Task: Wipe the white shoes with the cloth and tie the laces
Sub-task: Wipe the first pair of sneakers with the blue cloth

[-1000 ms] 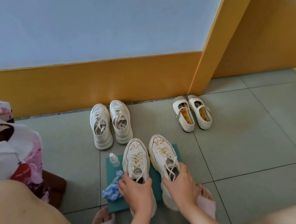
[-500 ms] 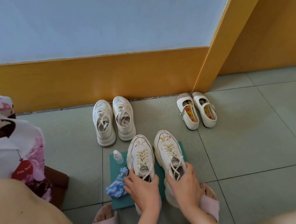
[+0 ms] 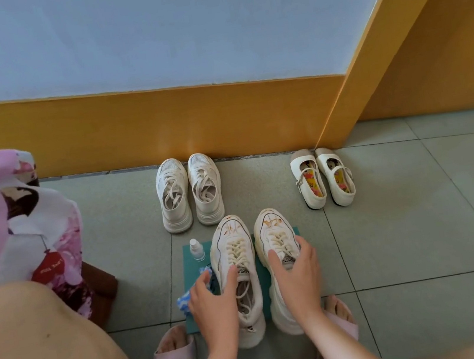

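Hands apart, fingers spread: left hand (image 3: 215, 302) on tongue of left white chunky lace-up sneaker (image 3: 231, 242), beside crumpled blue-and-white cloth (image 3: 185, 300); right hand (image 3: 297, 275) laid across tongue of right white sneaker (image 3: 271, 226). Both sneakers on teal mat (image 3: 190, 272), laces untied.

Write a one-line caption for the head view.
Left hand and right hand touch white sneakers on a teal mat, blue cloth and small bottle alongside.
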